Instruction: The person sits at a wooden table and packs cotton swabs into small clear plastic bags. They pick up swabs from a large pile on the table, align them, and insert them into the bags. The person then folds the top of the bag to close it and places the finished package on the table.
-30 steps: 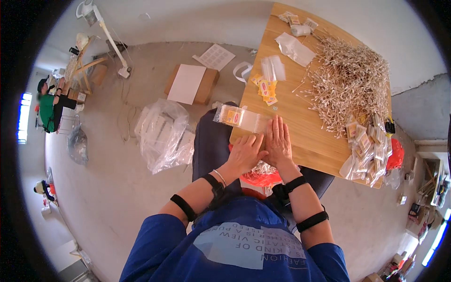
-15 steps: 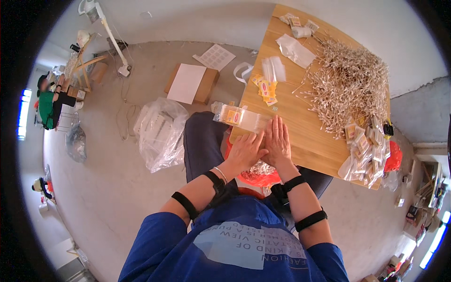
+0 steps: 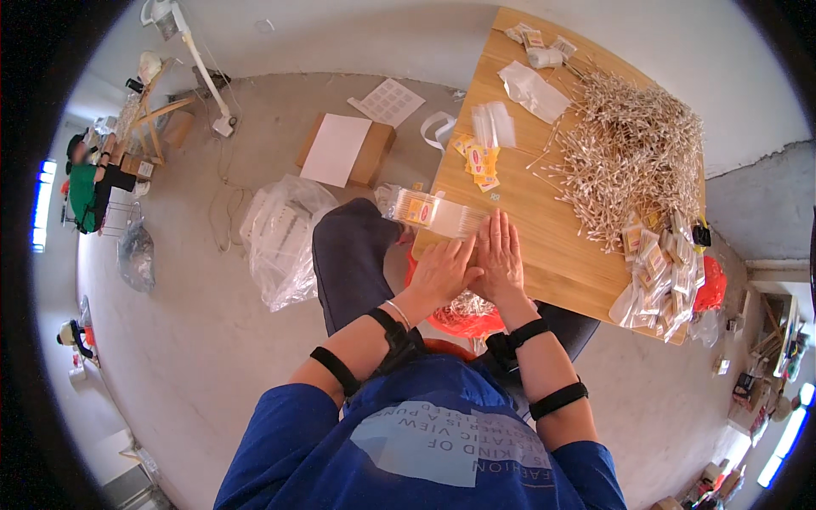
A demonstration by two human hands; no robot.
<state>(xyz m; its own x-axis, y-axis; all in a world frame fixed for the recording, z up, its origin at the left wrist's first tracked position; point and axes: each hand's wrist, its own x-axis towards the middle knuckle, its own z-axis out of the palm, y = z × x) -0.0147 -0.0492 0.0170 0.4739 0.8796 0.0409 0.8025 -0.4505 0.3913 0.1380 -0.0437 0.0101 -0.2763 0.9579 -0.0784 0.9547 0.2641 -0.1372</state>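
A clear flat packet [image 3: 456, 218] lies at the near left edge of the wooden table, its far-left part holding white cotton swabs and a yellow card [image 3: 416, 210]. At its right end are my two hands. My left hand [image 3: 444, 270] lies with fingers stretched over the table edge, fingertips by the packet's lower side. My right hand [image 3: 500, 259] rests flat beside it with straight fingers, its inner side against the packet's end. The left thumb meets the right hand. Whatever is under the palms is hidden. Below them, a red bag [image 3: 466, 319] with cotton swabs sits between my legs.
On the table [image 3: 544, 242] lie a big heap of loose cotton swabs [image 3: 633, 153], yellow cards [image 3: 478, 161], clear empty bags [image 3: 494, 125] and filled packets [image 3: 659, 276]. Left on the floor are a large clear plastic bag [image 3: 289, 238] and a cardboard box [image 3: 371, 155]. Another person [image 3: 85, 191] is far left.
My left knee has swung out to the left. Both hands stay nearly where they were, the right one shifted very slightly left.
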